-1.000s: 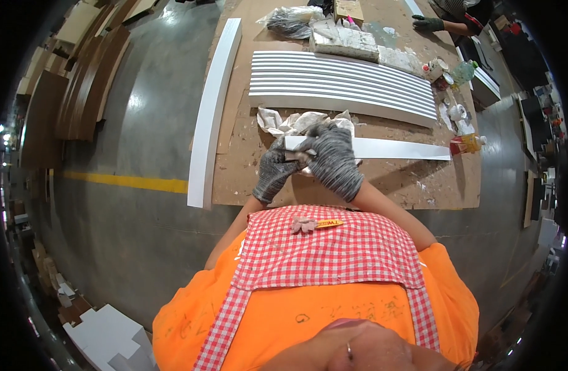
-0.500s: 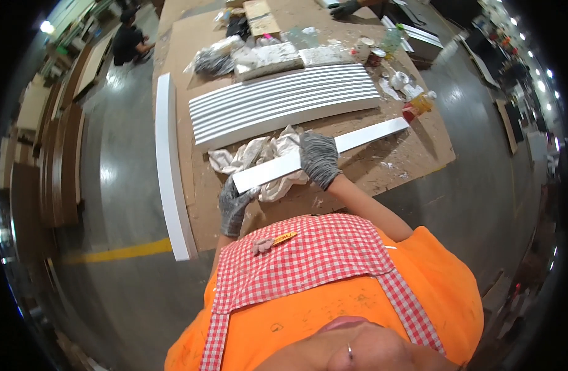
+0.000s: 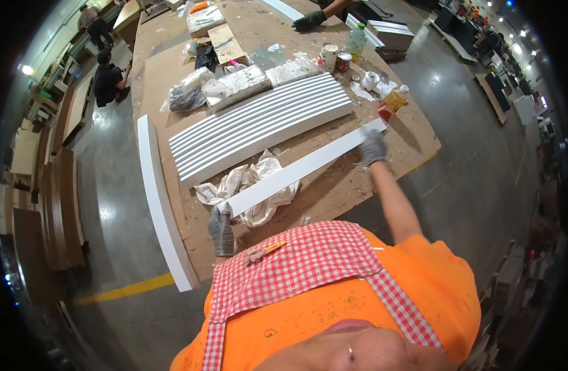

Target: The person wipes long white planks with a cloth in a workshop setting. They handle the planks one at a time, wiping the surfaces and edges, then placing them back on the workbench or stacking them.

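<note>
White all over, the long strip (image 3: 305, 169) is thin, flat and straight-sided, and its top looks clean and plain. It lies slantwise over the brown table (image 3: 324, 203), with its left end close to the person and its right end farther off. Near the left end it goes across a crumpled pale cloth (image 3: 279, 204), which pokes out on both sides of it. The left hand (image 3: 221, 230), in a grey glove, holds that end with its fingers bent around it. The right hand (image 3: 373, 148), in a grey glove too, is at the other end, but it is so blurry that I cannot tell if its fingers are pinching the strip or just touching it. A bottle (image 3: 392, 103) with red and yellow on it stands just past that end. Behind the strip, a row of white pieces (image 3: 262, 128) sits packed side by side, with dark lines between them. Another long white piece (image 3: 162, 207) lies by itself along the left edge of the table. Far back, someone else's dark-gloved hand (image 3: 309, 21) rests by a white board (image 3: 282, 8).
</note>
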The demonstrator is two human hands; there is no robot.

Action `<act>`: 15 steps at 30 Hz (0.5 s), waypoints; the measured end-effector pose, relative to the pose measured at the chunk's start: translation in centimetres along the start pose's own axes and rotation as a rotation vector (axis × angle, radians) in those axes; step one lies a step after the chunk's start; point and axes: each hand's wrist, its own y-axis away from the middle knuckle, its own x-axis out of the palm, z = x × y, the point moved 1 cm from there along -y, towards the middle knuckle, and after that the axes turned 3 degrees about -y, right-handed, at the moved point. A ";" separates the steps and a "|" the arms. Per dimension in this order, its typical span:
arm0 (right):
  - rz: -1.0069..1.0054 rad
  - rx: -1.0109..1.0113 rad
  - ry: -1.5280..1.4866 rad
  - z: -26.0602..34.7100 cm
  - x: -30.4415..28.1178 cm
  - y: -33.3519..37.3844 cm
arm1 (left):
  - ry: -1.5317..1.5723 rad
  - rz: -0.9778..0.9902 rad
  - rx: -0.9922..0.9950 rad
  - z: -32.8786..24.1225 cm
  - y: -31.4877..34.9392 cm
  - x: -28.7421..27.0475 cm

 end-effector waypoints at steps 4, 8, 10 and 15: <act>0.030 0.353 0.074 -10.5 0.5 -6.8 | -0.146 0.012 0.238 -0.8 -1.1 -0.4; -0.051 -0.030 -0.520 -10.5 3.5 -6.7 | -0.205 -0.088 0.135 0.5 -3.8 -0.6; 0.024 0.028 -0.584 -7.6 4.0 -6.3 | -0.256 -0.137 0.027 0.8 -5.2 -1.0; 0.166 0.112 -0.567 -3.1 4.8 -5.3 | 0.275 -0.122 -0.472 -3.2 -5.8 -0.6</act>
